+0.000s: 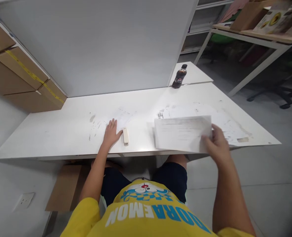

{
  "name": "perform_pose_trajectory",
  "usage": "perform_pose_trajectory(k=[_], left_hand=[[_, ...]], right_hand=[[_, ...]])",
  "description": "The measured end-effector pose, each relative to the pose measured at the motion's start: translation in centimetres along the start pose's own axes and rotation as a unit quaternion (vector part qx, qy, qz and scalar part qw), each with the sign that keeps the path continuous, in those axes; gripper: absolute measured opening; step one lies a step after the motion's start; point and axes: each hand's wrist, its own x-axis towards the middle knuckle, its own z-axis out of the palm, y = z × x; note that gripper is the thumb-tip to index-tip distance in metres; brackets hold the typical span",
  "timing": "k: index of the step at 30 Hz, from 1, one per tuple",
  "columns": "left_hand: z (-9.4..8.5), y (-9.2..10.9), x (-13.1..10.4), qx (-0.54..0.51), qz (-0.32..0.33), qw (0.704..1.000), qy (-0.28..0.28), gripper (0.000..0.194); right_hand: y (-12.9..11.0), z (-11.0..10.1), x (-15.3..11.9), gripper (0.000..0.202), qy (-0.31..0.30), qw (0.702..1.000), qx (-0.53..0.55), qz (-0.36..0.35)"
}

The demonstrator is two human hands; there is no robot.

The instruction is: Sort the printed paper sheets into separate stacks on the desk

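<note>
My right hand pinches the right edge of a white paper sheet with faint printed lines on it. The sheet is held over the front right part of the white table and is slightly blurred. My left hand lies flat on the tabletop, fingers stretched out and nothing in it. Just right of its thumb lies a small cream-coloured power bank with a dark port at its near end. The thumb tip is at or very close to its side; whether they touch I cannot tell.
A cola bottle stands upright at the back right of the white table. Behind rises a tall pale panel. Cardboard boxes with yellow tape stack at the left; another box sits below. A second desk holds boxes.
</note>
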Motion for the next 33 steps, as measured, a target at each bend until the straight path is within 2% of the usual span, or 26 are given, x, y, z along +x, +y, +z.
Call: perform_pose_trajectory(k=[3, 6, 9, 12, 14, 15, 17, 18, 20, 21, 23, 25, 27, 28, 29, 31, 33], left_hand=[[0.6, -0.7, 1.1, 0.024, -0.028, 0.999, -0.030, 0.060], [0.7, -0.1, 1.0, 0.031, -0.035, 0.999, 0.017, 0.050], [0.5, 0.6, 0.5, 0.040, -0.044, 0.997, 0.056, 0.033], [-0.3, 1.0, -0.2, 0.044, -0.064, 0.993, 0.089, 0.022], [-1.0, 1.5, -1.1, 0.026, -0.059, 0.988, 0.143, 0.027], [-1.3, 1.8, -1.8, 0.015, -0.040, 0.984, 0.175, 0.030], [-2.0, 2.9, -3.8, 0.002, 0.028, 0.974, 0.226, 0.035], [-2.2, 3.5, -5.1, -0.002, 0.070, 0.970, 0.234, 0.037], [-2.3, 4.9, -7.7, -0.015, 0.144, 0.968, 0.207, 0.038], [-2.2, 5.5, -9.1, -0.024, 0.171, 0.968, 0.181, 0.037], [-1.9, 6.5, -11.6, -0.046, 0.194, 0.970, 0.141, 0.034], [-1.4, 7.3, -13.4, -0.086, 0.156, 0.972, 0.150, 0.029], [-1.0, 8.0, -14.5, -0.166, 0.058, 0.966, 0.191, 0.025], [-0.8, 8.4, -14.9, -0.222, -0.007, 0.950, 0.217, 0.025], [-0.6, 8.8, -15.2, -0.287, -0.077, 0.923, 0.245, 0.028], [-0.4, 9.9, -15.6, -0.426, -0.200, 0.840, 0.271, 0.042], [-0.2, 11.1, -16.1, -0.542, -0.279, 0.757, 0.236, 0.053]], right_hand=[[0.4, -1.1, 4.7, 0.066, -0.016, 0.993, -0.112, 0.026], [-0.1, 0.2, 6.6, 0.068, 0.052, 0.981, -0.186, 0.004], [-1.2, 2.7, 5.6, 0.066, 0.129, 0.981, -0.140, -0.036], [-3.5, 5.0, 2.6, 0.055, 0.139, 0.986, -0.046, -0.085], [-5.7, 6.4, -0.3, 0.046, 0.090, 0.990, 0.045, -0.097], [-6.9, 7.0, -1.9, 0.042, 0.041, 0.991, 0.101, -0.084], [-9.5, 8.2, -5.2, 0.040, -0.099, 0.971, 0.217, -0.027], [-10.7, 8.8, -6.7, 0.042, -0.176, 0.946, 0.272, 0.002], [-12.7, 10.0, -9.1, 0.053, -0.292, 0.883, 0.366, 0.033], [-13.4, 10.5, -9.8, 0.058, -0.319, 0.858, 0.401, 0.043], [-13.9, 11.1, -10.2, 0.064, -0.308, 0.838, 0.445, 0.072], [-13.3, 11.1, -9.6, 0.064, -0.261, 0.844, 0.452, 0.119], [-12.1, 10.7, -8.5, 0.062, -0.239, 0.849, 0.442, 0.163], [-11.4, 10.5, -8.1, 0.061, -0.242, 0.849, 0.435, 0.175], [-10.7, 10.3, -7.8, 0.059, -0.245, 0.849, 0.432, 0.181], [-9.7, 10.1, -7.9, 0.052, -0.234, 0.850, 0.433, 0.186], [-9.3, 10.4, -8.8, 0.046, -0.210, 0.854, 0.434, 0.192]])
